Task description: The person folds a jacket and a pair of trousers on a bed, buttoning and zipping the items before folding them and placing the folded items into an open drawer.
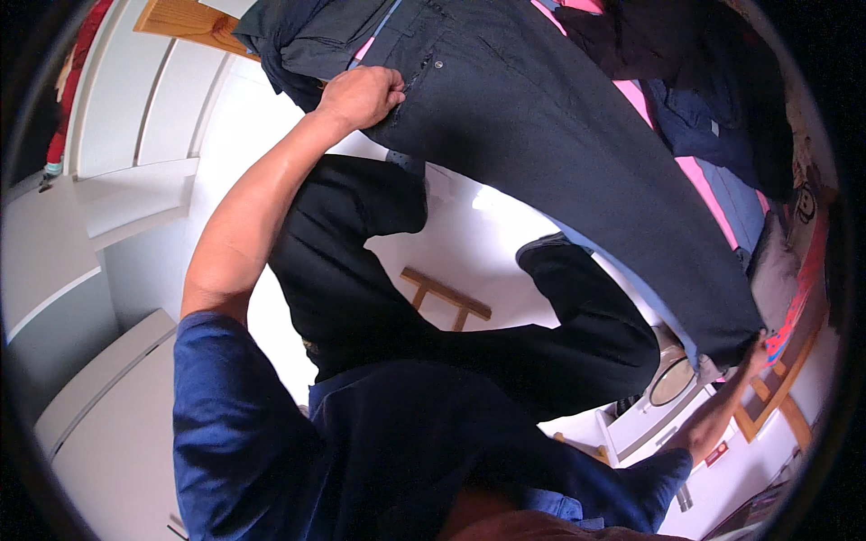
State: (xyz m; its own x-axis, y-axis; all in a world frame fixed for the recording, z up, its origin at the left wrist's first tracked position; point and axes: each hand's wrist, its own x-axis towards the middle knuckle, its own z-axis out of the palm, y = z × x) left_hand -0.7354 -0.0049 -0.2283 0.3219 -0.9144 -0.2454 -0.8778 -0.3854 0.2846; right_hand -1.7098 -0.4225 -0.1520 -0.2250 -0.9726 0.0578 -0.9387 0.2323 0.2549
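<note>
A pair of dark trousers (541, 135) lies stretched out in front of me, running from the upper middle down to the far right. My left hand (363, 96) is closed on the edge of the trousers near the waist end, beside a pocket with a small metal stud. At the right, my right hand (756, 353) grips the hem end of the leg; its fingers are partly hidden by the cloth. Under the trousers shows a blue and pink striped cloth (713, 194).
More dark clothes (704, 99) lie beyond the trousers at the upper right, with another dark garment (307, 45) at the upper left. White cabinets (108, 379) stand on my left. A wooden frame piece (442, 293) shows between my legs. A round mirror (672, 380) is at the lower right.
</note>
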